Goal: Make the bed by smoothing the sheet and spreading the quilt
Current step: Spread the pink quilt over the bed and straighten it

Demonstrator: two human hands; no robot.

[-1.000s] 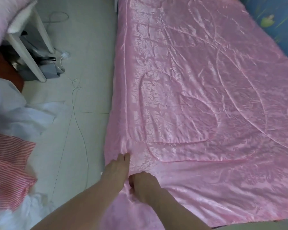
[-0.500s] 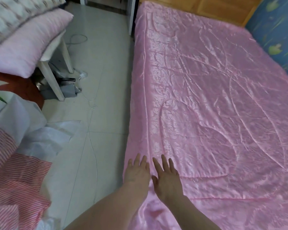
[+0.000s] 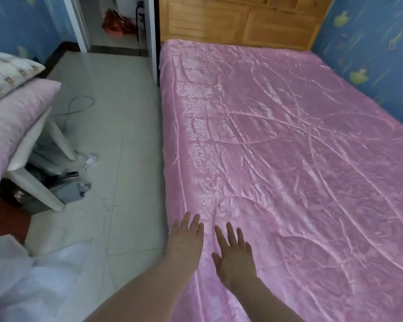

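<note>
A shiny pink satin quilt with stitched curved patterns lies spread over the whole bed, up to the wooden headboard. Shallow creases run across it. My left hand lies flat on the quilt at its near left edge, fingers straight and pointing up the bed. Just to its right, my right hand also lies flat on the quilt with fingers spread. Neither hand holds anything.
Grey tiled floor runs along the bed's left side, with a thin cable on it. A white chair at the left carries pink and patterned pillows. White bedding lies at bottom left. A blue papered wall borders the right.
My hands let go of the quilt's edge, opened flat and slid forward along the quilt. The view rose toward the headboard.
</note>
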